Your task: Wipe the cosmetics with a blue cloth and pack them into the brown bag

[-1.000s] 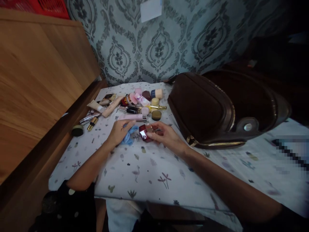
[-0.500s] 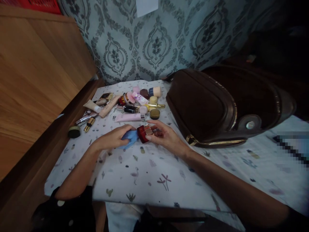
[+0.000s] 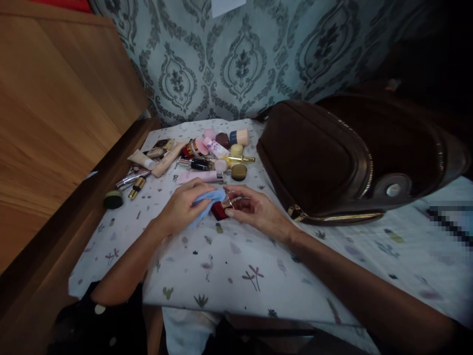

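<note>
Blue cloth has shifted across the red jar, now partly covering it, over the patterned surface. The right hand's grip is closed round the jar, the left hand's pinches the cloth. Wiping seems under way; which cosmetics beyond, such as the pink tube, are done, I cannot tell.

Dim feed on my end; right background was near black, brown bag deep in shadow. Zipper glinted. Red container looked soft. Edges stretched, patch at far right pixelated.
</note>
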A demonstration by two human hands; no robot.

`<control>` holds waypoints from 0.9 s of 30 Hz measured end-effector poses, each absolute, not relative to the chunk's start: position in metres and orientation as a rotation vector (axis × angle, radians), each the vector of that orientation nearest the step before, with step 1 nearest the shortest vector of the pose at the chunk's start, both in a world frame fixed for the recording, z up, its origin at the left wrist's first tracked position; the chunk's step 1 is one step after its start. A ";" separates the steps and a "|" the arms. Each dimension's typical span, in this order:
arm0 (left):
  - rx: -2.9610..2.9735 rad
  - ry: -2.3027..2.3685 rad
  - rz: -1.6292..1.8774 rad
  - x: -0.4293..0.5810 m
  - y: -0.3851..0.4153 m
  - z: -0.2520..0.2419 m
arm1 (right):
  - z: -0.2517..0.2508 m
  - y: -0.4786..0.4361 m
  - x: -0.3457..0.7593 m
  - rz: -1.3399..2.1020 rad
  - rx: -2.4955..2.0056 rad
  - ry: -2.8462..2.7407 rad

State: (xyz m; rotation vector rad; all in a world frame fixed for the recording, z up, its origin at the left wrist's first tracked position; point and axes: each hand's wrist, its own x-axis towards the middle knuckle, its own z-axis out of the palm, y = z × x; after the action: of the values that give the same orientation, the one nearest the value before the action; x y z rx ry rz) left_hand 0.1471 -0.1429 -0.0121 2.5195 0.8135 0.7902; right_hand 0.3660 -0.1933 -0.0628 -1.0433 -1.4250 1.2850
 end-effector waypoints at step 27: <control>2.772 0.647 1.024 0.140 -0.148 -0.025 | -0.058 -0.194 0.362 1.255 -1.169 -1.346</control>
State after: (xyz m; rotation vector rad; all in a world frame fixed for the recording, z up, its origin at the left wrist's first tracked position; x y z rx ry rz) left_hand 0.1403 -0.1478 -0.0249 2.7720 0.6474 1.0242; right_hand 0.3621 -0.1944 -0.0576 -1.1688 -1.3461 1.2548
